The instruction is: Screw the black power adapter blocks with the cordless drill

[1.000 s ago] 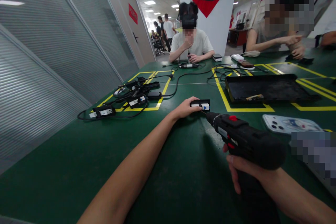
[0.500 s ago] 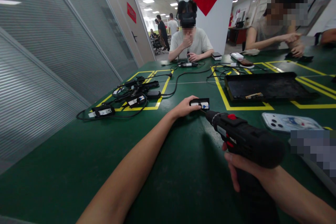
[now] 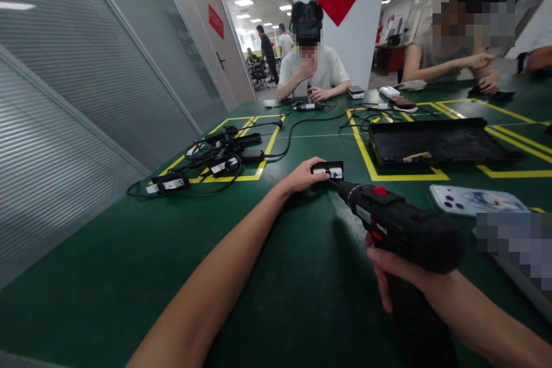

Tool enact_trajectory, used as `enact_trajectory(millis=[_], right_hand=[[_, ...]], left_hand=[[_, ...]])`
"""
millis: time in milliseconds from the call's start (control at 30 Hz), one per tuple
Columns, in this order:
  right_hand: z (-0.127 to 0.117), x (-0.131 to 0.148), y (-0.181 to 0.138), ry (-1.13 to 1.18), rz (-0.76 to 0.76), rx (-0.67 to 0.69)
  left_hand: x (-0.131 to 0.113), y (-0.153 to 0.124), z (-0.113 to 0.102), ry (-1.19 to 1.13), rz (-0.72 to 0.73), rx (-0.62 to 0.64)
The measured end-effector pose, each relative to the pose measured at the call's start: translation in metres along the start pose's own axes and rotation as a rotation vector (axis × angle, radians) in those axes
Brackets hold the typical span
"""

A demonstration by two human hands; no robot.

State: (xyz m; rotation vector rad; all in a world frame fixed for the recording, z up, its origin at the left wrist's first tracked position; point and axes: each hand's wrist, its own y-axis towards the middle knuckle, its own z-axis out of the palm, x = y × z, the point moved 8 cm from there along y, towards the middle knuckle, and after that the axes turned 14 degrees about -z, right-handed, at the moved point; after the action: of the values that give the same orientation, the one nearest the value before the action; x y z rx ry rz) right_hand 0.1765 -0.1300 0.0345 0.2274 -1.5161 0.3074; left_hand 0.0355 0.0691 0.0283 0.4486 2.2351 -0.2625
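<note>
My left hand [image 3: 303, 176] grips a small black box-shaped device [image 3: 338, 166] with a white label on its near side, standing on the green table [image 3: 276, 276]. My right hand [image 3: 401, 276] is wrapped around the handle of a black cordless drill [image 3: 401, 224] with red switches. The drill points forward and left, its thin bit reaching the near side of the device close to my left fingertips. Whether the bit touches a screw there is too small to tell.
A tangle of black adapters and cables [image 3: 224, 152] lies to the left. At the right are a black tray [image 3: 448, 138], a phone [image 3: 478, 200] and a blurred grey object [image 3: 517, 259]. Two people [image 3: 319, 69] sit across the table, a cable [image 3: 297, 126] running between.
Both hands, the device and the drill stay nearly in place; the drill shifts very slightly. Far back, one of the standing people is no longer visible.
</note>
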Motion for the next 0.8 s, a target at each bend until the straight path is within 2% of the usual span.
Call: enact_trajectory(millis=[300, 567, 800], right_hand=[[-0.0032, -0.0011, -0.0031, -0.033, -0.004, -0.025], [0.0009, 0.0024, 0.0017, -0.004, -0.040, 0.012], [0.0001, 0.0012, -0.0021, -0.009, -0.009, 0.004]], left_hand=[[0.0000, -0.0001, 0.0006, 0.004, -0.022, 0.011], [0.0022, 0.0014, 0.0012, -0.006, 0.008, 0.013], [0.0026, 0.0013, 0.0014, 0.003, -0.016, 0.012]])
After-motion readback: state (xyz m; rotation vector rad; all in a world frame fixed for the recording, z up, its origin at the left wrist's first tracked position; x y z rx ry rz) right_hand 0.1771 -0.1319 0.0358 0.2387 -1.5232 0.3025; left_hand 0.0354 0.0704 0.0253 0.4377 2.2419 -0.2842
